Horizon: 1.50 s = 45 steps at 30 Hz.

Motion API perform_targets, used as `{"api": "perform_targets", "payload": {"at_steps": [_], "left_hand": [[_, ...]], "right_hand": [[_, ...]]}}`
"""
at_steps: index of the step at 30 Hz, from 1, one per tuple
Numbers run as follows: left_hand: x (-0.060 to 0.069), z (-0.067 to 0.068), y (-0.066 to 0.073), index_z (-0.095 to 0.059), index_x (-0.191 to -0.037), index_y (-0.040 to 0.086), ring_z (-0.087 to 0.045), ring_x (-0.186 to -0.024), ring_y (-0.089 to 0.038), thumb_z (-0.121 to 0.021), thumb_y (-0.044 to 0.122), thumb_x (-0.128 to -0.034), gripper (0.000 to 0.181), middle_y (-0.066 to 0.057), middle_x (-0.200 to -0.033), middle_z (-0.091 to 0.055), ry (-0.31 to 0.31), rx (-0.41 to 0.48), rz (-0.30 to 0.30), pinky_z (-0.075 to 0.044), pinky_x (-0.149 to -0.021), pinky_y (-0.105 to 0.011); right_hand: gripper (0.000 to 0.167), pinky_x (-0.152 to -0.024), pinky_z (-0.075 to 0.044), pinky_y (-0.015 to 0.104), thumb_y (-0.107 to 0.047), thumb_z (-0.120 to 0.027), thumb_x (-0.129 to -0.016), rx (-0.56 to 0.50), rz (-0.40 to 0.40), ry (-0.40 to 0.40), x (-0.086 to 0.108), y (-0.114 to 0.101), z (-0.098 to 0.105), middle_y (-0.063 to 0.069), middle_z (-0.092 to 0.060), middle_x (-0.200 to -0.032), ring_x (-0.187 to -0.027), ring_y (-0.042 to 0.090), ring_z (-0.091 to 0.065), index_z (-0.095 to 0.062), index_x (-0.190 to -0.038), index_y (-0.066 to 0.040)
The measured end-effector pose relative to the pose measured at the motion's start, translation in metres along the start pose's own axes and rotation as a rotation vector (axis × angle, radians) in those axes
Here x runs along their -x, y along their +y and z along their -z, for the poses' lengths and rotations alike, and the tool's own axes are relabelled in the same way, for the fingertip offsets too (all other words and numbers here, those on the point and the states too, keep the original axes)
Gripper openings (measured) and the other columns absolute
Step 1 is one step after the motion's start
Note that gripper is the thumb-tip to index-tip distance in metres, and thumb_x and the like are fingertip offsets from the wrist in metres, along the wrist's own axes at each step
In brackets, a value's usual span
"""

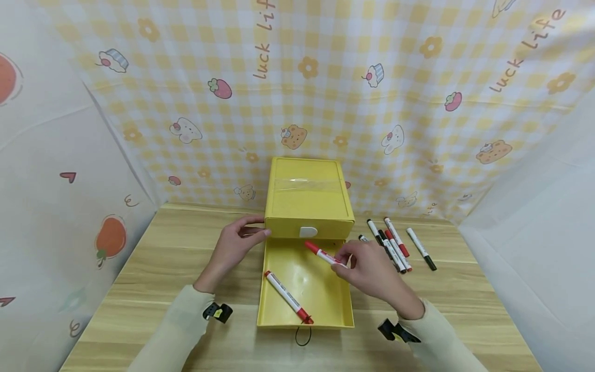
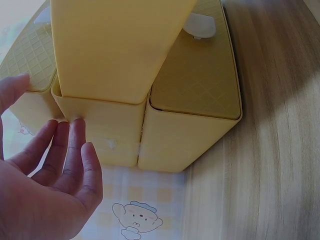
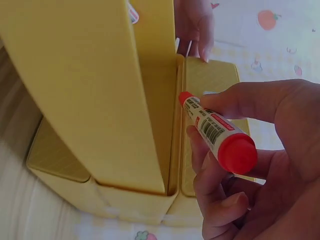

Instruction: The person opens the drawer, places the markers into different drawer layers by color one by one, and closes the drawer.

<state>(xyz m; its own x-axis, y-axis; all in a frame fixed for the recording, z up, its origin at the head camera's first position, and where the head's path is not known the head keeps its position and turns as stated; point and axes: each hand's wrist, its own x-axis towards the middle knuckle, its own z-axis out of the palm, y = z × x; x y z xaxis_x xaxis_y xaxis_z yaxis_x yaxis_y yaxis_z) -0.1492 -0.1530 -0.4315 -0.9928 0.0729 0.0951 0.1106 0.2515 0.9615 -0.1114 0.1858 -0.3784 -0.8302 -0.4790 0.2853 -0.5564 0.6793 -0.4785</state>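
A yellow drawer box (image 1: 307, 199) stands against the patterned cloth, its lower drawer (image 1: 323, 302) pulled out toward me. Inside the drawer a white marker with red ends (image 1: 284, 294) lies slantwise. Over the drawer, my right hand (image 1: 372, 271) pinches another red-and-white marker (image 3: 212, 125) between thumb and fingers. That marker's red tip points toward the box front in the head view. My left hand (image 1: 234, 245) is at the box's left side, fingertips against it, thumb near the front corner. In the left wrist view its fingers (image 2: 75, 150) are loosely bent and hold nothing.
Several markers (image 1: 394, 248) with black or red caps lie in a loose bunch right of the box, partly behind my right hand. A black-capped marker (image 1: 420, 248) lies apart, farther right. A thin black loop (image 1: 303, 337) hangs from the drawer's front.
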Motion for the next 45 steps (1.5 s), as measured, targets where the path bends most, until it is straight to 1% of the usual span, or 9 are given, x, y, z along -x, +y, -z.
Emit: {"api": "perform_targets", "payload": {"at_steps": [6, 8, 13, 17, 24, 28, 32, 37, 45], "left_hand": [[0.000, 0.000, 0.000, -0.071, -0.143, 0.007, -0.074, -0.120, -0.032, -0.083, 0.029, -0.1022, 0.048, -0.015, -0.130, -0.077, 0.001, 0.004, 0.007, -0.059, -0.100, -0.048], [0.000, 0.000, 0.000, -0.071, -0.142, 0.007, -0.075, -0.120, -0.032, -0.083, 0.029, -0.1021, 0.047, -0.015, -0.128, -0.077, 0.001, 0.006, 0.007, -0.060, -0.100, -0.048], [0.000, 0.000, -0.001, -0.072, -0.142, 0.007, -0.075, -0.119, -0.032, -0.083, 0.028, -0.1021, 0.047, -0.015, -0.127, -0.078, -0.001, 0.009, 0.003, -0.060, -0.099, -0.049], [0.000, 0.000, -0.001, -0.071, -0.143, 0.007, -0.075, -0.120, -0.032, -0.083, 0.028, -0.1024, 0.047, -0.015, -0.129, -0.077, -0.002, 0.008, 0.000, -0.060, -0.100, -0.049], [0.002, -0.001, -0.002, -0.071, -0.143, 0.007, -0.074, -0.122, -0.032, -0.083, 0.029, -0.1027, 0.048, -0.016, -0.132, -0.076, -0.002, 0.006, 0.007, -0.059, -0.101, -0.050], [0.001, 0.000, 0.000, -0.071, -0.144, 0.008, -0.074, -0.121, -0.032, -0.083, 0.030, -0.1026, 0.048, -0.015, -0.133, -0.075, -0.001, 0.011, 0.014, -0.059, -0.101, -0.050], [0.000, 0.000, 0.001, -0.070, -0.144, 0.008, -0.074, -0.121, -0.032, -0.082, 0.031, -0.1026, 0.049, -0.015, -0.132, -0.076, -0.007, 0.014, 0.013, -0.059, -0.102, -0.050], [-0.001, 0.001, 0.001, -0.070, -0.144, 0.008, -0.074, -0.121, -0.032, -0.083, 0.032, -0.1024, 0.050, -0.015, -0.131, -0.076, -0.013, 0.014, 0.012, -0.058, -0.102, -0.051], [0.000, 0.001, 0.002, -0.070, -0.144, 0.007, -0.073, -0.122, -0.033, -0.083, 0.031, -0.1023, 0.049, -0.016, -0.135, -0.075, -0.015, -0.007, 0.011, -0.059, -0.102, -0.053]], "right_hand": [[0.011, -0.051, -0.042, 0.024, -0.015, -0.086, -0.091, 0.070, 0.040, -0.041, -0.012, -0.009, -0.002, -0.014, -0.066, -0.075, -0.053, -0.003, -0.044, -0.078, -0.084, -0.016], [0.011, -0.055, -0.043, 0.025, -0.017, -0.086, -0.091, 0.095, 0.044, -0.059, -0.015, -0.012, -0.002, -0.015, -0.066, -0.074, -0.055, -0.003, -0.045, -0.078, -0.083, -0.017], [0.011, -0.059, -0.046, 0.026, -0.016, -0.084, -0.094, 0.104, 0.030, -0.133, -0.023, -0.019, -0.002, -0.016, -0.066, -0.073, -0.057, -0.001, -0.048, -0.079, -0.084, -0.016], [0.012, -0.054, -0.046, 0.025, -0.016, -0.083, -0.095, 0.096, 0.007, -0.188, -0.029, -0.022, -0.003, -0.015, -0.066, -0.073, -0.054, 0.000, -0.049, -0.079, -0.084, -0.015], [0.014, -0.057, -0.048, 0.025, -0.018, -0.084, -0.096, 0.145, 0.021, -0.238, -0.035, -0.027, -0.006, -0.015, -0.067, -0.071, -0.057, 0.001, -0.051, -0.080, -0.082, -0.015], [0.016, -0.053, -0.045, 0.025, -0.019, -0.083, -0.097, 0.159, 0.011, -0.279, -0.039, -0.030, -0.008, -0.015, -0.061, -0.065, -0.054, 0.002, -0.050, -0.080, -0.081, -0.016], [0.019, -0.047, -0.037, 0.024, -0.018, -0.083, -0.097, 0.183, 0.003, -0.310, -0.042, -0.033, -0.010, -0.014, -0.055, -0.059, -0.050, 0.003, -0.046, -0.078, -0.078, -0.016], [0.024, -0.044, -0.032, 0.022, -0.020, -0.083, -0.096, 0.231, 0.007, -0.333, -0.048, -0.037, -0.014, -0.014, -0.053, -0.057, -0.049, 0.004, -0.044, -0.076, -0.073, -0.017], [0.046, -0.042, -0.025, 0.022, -0.017, -0.081, -0.097, 0.211, 0.039, -0.411, -0.055, -0.042, -0.019, -0.015, -0.042, -0.043, -0.037, 0.001, -0.043, -0.061, -0.055, -0.020]]}}
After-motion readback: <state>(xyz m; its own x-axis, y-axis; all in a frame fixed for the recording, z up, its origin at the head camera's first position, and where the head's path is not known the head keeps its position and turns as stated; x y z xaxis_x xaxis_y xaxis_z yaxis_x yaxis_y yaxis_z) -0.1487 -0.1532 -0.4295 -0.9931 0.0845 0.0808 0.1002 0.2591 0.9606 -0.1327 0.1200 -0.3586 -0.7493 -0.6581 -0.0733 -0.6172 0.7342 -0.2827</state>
